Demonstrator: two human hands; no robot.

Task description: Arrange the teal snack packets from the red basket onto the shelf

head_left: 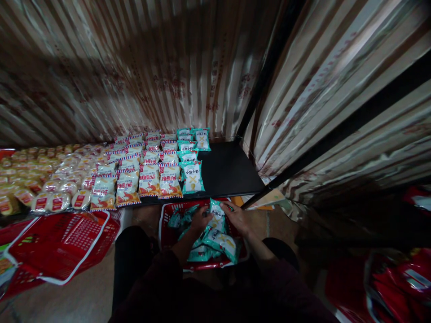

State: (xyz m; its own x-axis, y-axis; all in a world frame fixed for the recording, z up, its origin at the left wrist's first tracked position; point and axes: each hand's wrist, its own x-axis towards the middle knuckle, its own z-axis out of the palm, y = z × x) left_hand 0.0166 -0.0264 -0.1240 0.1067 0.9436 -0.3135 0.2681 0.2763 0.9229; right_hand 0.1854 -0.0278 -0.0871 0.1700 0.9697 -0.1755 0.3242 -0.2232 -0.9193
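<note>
A teal-and-white snack bag (pixel 217 216) is upright between my two hands, above the red basket (pixel 162 231). My left hand (pixel 201 220) grips its left side with bent fingers. At its upper right edge, my right hand (pixel 236 219) pinches the bag. More teal bags (pixel 222 242) lie in a loose heap inside the basket, partly covered by my hands and forearms. On the black shelf (pixel 229 168) just beyond, a row of matching teal bags (pixel 192 177) stands one behind another, with one more bag (pixel 202 139) beside the row at the back.
White-and-orange snack bags (pixel 148 179) fill rows left of the teal ones, followed by small round packs (pixel 60 202). A second red basket (pixel 67 242) sits at lower left. Black shelf posts (pixel 269 67) rise at right before a pleated curtain (pixel 161 67). Red packages (pixel 400 282) lie lower right.
</note>
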